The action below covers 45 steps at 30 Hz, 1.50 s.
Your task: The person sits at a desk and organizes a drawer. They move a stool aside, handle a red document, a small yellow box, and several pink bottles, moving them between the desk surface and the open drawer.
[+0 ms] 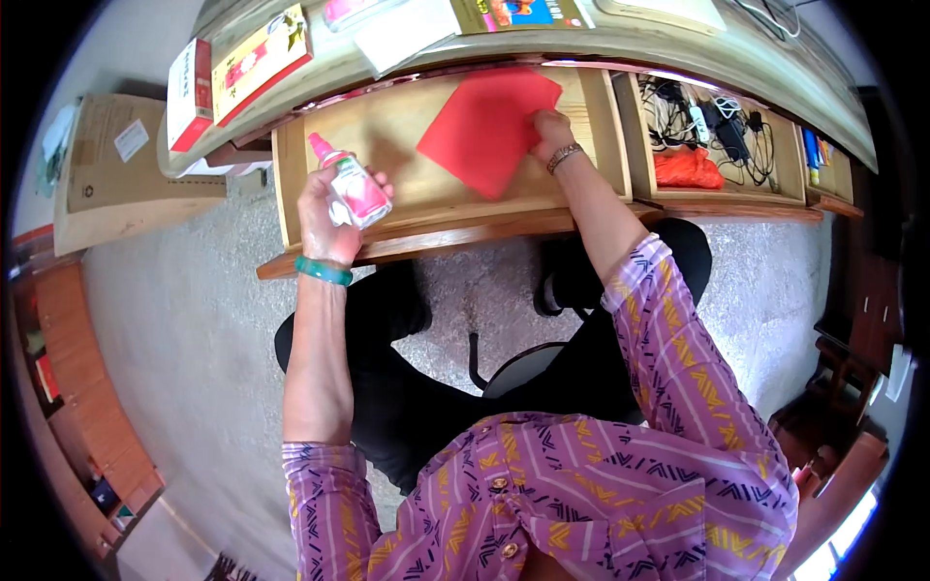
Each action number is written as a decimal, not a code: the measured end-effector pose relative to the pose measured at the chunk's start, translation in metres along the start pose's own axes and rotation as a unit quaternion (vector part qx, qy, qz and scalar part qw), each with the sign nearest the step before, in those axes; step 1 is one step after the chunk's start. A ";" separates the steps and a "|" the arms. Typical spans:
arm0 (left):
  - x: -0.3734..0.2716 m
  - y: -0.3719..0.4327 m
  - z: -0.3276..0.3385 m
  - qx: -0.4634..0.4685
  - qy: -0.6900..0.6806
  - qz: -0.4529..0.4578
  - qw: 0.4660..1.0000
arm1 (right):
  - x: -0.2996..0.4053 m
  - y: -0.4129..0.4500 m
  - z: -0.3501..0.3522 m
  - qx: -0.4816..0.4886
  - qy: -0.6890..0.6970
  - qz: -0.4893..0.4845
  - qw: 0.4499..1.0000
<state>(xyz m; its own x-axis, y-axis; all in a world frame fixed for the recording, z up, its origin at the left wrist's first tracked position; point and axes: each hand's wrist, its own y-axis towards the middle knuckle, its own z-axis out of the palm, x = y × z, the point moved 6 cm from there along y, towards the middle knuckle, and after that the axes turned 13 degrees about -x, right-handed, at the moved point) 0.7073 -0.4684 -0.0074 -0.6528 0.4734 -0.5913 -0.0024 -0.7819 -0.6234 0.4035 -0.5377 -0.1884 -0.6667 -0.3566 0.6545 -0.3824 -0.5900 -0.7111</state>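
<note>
My left hand (330, 210) holds a clear spray bottle (356, 190) with a pink nozzle and a pink-and-white label, above the left end of a wooden drawer (407, 231). Something small and white, perhaps tissue, shows beside the bottle in the palm. A red cloth (483, 131) hangs flat from my right hand (550, 134), which grips its right edge over the same pulled-out drawer. The fingertips of that hand are partly hidden by the cloth, whose lower corner looks blurred.
A second open drawer (788, 190) holds cables, a power strip and a red plastic bag (686, 169). Boxes (261, 67) and papers lie on the desktop (632, 43) above. A large cardboard box (138, 163) stands at left. Below the drawer are my knees and a stool (519, 370).
</note>
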 end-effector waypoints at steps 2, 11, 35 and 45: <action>0.001 0.008 -0.002 0.030 -0.007 -0.006 0.999 | 0.029 -0.032 0.003 -0.003 -0.021 -0.019 1.000; -0.002 0.009 0.007 -0.025 -0.034 0.021 0.999 | 0.019 -0.005 -0.036 -0.085 0.136 -0.032 0.987; -0.039 -0.005 0.014 0.004 -0.132 0.104 0.986 | 0.163 -0.243 0.078 0.240 0.088 -0.231 0.939; -0.035 -0.002 0.046 0.041 -0.030 0.160 0.986 | 0.212 -0.122 0.208 0.184 0.126 -0.134 0.966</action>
<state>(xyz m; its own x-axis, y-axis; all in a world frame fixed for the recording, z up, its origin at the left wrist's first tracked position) 0.6952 -0.5027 0.0381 -0.6731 0.1739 -0.7188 0.1523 -0.9185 -0.3649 0.4423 -0.6923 0.0900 -0.7275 0.0039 0.6861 -0.3399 -0.8707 -0.3554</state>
